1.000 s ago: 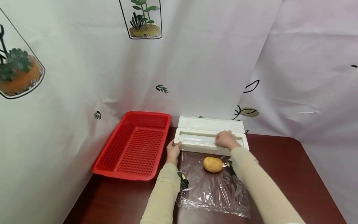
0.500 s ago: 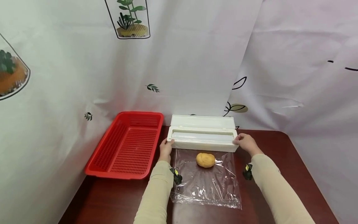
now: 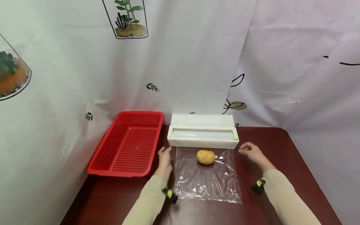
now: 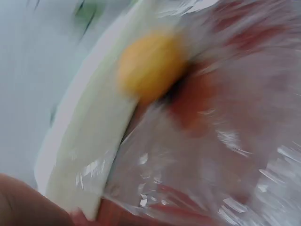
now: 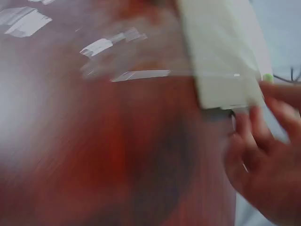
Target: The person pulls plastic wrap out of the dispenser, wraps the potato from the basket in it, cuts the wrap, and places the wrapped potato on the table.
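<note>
A white cling film box (image 3: 203,142) stands at the back of the table with its lid (image 3: 202,120) raised and a roll of film (image 3: 202,134) inside. A small green piece (image 3: 235,138) sits at its right end. From the box's front, a sheet of clear cling film (image 3: 208,184) spreads over the table. On the sheet, close to the box, lies a potato (image 3: 206,157). My left hand (image 3: 165,162) holds nothing, beside the film's left edge. Off the box's right front corner, my right hand (image 3: 253,154) has loosely bent fingers and nothing in them. Both wrist views are blurred.
A red plastic basket (image 3: 98,156) with a perforated floor stands left of the box. Behind the dark red table (image 3: 275,147) hangs a white printed curtain (image 3: 191,62). Each wrist carries a small black camera (image 3: 170,195).
My right hand moved from over the roll to the box's right end, then off it. My left hand let go of the left end and drew back. The head view shifted slightly.
</note>
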### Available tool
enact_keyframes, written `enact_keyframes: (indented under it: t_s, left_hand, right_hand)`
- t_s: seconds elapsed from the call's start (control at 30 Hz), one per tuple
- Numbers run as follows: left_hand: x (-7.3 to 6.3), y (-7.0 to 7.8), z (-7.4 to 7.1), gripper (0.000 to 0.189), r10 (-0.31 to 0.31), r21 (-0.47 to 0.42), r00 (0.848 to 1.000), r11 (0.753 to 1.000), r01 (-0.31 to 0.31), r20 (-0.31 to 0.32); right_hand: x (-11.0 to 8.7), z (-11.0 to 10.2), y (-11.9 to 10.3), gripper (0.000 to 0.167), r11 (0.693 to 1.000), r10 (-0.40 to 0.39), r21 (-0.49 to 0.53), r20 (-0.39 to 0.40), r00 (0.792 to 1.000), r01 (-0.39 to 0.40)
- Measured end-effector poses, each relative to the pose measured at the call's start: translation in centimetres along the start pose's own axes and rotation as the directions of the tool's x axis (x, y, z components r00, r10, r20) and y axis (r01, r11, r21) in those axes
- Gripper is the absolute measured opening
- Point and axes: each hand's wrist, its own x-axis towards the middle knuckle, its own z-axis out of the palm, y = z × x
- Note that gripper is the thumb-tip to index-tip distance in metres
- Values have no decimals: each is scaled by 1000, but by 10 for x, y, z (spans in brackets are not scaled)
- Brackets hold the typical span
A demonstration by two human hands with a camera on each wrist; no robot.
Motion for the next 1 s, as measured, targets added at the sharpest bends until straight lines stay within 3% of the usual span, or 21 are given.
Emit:
enact_keyframes:
  t_s: [0.03, 0.07, 0.1, 0.13, 0.2, 0.27, 0.3, 0.37, 0.53, 0.6, 0.67, 0.7, 0.73, 0.77, 0.8, 0.83, 0.87, 0.9, 0.97, 1.0]
  left_hand:
    - [-23, 14, -1, 50, -15, 110, 996, 994, 5, 93]
    - [-37, 17, -7, 45, 5, 225, 976, 973, -55, 218]
    - [-48, 20, -14, 40, 19, 343, 939, 928, -145, 344]
    - [-57, 23, -22, 34, 18, 432, 884, 867, -247, 468]
    - [-67, 24, -36, 25, -4, 529, 759, 719, -451, 652]
    - [-72, 24, -45, 21, -36, 559, 669, 583, -589, 742]
    - [-72, 23, -47, 21, -48, 573, 649, 521, -632, 759]
    - [-72, 19, -50, 24, -73, 596, 632, 430, -678, 772]
    - [-77, 11, -50, 33, -170, 660, 638, 193, -726, 751]
    - [-79, 9, -50, 33, -181, 650, 629, 101, -753, 756]
    - [-80, 8, -50, 28, -158, 631, 618, 37, -775, 770]
    - [-80, 7, -50, 26, -135, 622, 615, 19, -782, 777]
    - [-78, 6, -51, 24, -108, 617, 612, 18, -787, 783]
    - [-77, 6, -52, 22, -84, 619, 614, 46, -784, 785]
    - [-75, 5, -52, 19, -61, 623, 621, 105, -775, 782]
    - [-72, 5, -52, 17, -38, 628, 633, 186, -756, 773]
    - [-70, 4, -51, 15, -13, 626, 650, 283, -726, 760]
    - [-67, 4, -50, 14, 11, 618, 679, 403, -675, 734]
    - [-67, 11, -42, 9, 39, 561, 757, 646, -518, 653]
    - [-66, 14, -37, 8, 52, 513, 797, 739, -436, 601]
  right_hand:
    - [-7, 1, 3, 19, 996, -63, -51, 70, 996, 67]
    - [-15, 3, 6, 15, 987, -121, -86, 151, 981, 135]
    - [-23, 6, 8, 13, 975, -173, -96, 233, 957, 200]
    - [-31, 10, 11, 13, 961, -218, -96, 309, 926, 258]
    - [-46, 18, 15, 16, 934, -281, -89, 416, 865, 346]
    - [-59, 25, 17, 22, 900, -328, -109, 471, 819, 423]
    - [-64, 28, 18, 25, 878, -345, -139, 481, 806, 459]
    - [-72, 34, 19, 32, 834, -356, -218, 487, 798, 506]
    - [-82, 44, 24, 37, 733, -374, -373, 478, 795, 569]
    - [-84, 46, 26, 33, 696, -411, -397, 465, 785, 599]
    - [-85, 46, 28, 29, 698, -432, -379, 452, 780, 607]
    - [-86, 45, 28, 27, 713, -442, -351, 447, 778, 607]
    - [-86, 43, 28, 26, 731, -449, -320, 440, 778, 603]
    - [-85, 42, 28, 24, 757, -456, -273, 432, 778, 594]
    - [-85, 40, 28, 22, 786, -462, -212, 422, 780, 581]
    - [-83, 37, 26, 20, 817, -462, -149, 412, 786, 558]
    - [-81, 34, 25, 18, 841, -464, -85, 395, 793, 535]
    - [-78, 32, 23, 16, 862, -460, -32, 374, 805, 507]
    - [-69, 27, 19, 10, 905, -410, 29, 323, 853, 424]
    - [-64, 25, 17, 7, 924, -375, 41, 288, 881, 380]
